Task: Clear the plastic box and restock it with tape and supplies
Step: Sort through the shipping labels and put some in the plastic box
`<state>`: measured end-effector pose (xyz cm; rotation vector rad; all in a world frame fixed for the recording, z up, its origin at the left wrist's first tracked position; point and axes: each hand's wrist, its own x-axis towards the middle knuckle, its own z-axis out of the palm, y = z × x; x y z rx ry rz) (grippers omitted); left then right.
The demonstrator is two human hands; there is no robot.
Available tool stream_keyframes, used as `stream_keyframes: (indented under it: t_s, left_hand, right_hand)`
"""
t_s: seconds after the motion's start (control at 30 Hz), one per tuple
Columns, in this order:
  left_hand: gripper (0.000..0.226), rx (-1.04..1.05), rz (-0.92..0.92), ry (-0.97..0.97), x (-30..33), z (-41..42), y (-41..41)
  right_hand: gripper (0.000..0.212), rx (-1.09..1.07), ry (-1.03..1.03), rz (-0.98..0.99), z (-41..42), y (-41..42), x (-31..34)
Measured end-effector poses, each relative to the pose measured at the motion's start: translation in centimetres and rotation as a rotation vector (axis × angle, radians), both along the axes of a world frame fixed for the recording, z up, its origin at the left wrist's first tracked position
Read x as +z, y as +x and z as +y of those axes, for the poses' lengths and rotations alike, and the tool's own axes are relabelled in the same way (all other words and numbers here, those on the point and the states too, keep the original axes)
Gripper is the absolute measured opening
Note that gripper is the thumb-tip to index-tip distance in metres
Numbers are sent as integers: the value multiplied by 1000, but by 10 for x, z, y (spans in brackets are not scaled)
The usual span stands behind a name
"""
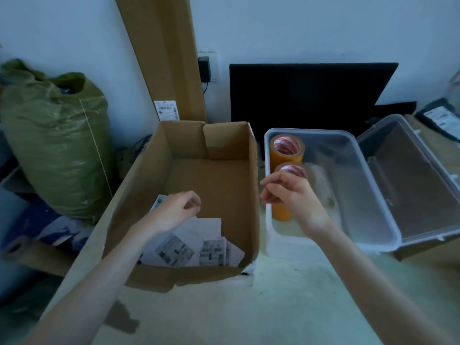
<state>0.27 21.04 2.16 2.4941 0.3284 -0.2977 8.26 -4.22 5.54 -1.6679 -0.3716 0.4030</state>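
Note:
A clear plastic box (368, 195) stands open at the right, its hinged lid (423, 185) lying back to the right. Two tall orange tape rolls with red-and-white cores stand upright at its left end: the far tape roll (286, 155) in the corner and the near tape roll (280, 212) in front of it. My right hand (291, 195) hovers over the near roll and the box's left rim, fingers loosely curled, holding nothing that I can see. My left hand (174, 210) hangs over the cardboard box (219, 185), fingers loosely curled and empty, just above the printed paper slips (196, 247).
A green sack (54, 140) stands at the left. A long cardboard carton (164, 58) leans on the wall, next to a black panel (306, 95). Both boxes rest on a pale tabletop (273, 307). A dark package (440, 118) lies at the far right.

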Motion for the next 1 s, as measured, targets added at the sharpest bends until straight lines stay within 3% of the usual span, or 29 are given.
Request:
stream_keyframes:
  t_s: [0.13, 0.27, 0.43, 0.6, 0.77, 0.9, 1.0]
  left_hand:
    - [37, -159, 264, 87, -34, 38, 3]
    - [49, -315, 399, 256, -69, 52, 13]
    - [61, -590, 394, 503, -98, 48, 23]
    - [60, -673, 378, 588, -115, 56, 21]
    - [33, -585, 393, 484, -117, 58, 22]
    - [16, -402, 400, 235, -108, 59, 22]
    - [12, -330, 295, 47, -103, 66, 28]
  right_hand:
    - [17, 11, -73, 12, 39, -18, -10]
    - [14, 41, -220, 81, 72, -29, -31]
    - [14, 12, -324, 196, 93, -31, -53]
    - [15, -25, -344, 256, 94, -27, -64]
    - [16, -33, -310, 283, 88, -24, -67]
    - [16, -33, -302, 292, 84, -24, -70]
    - [16, -38, -286, 299, 83, -22, -70]
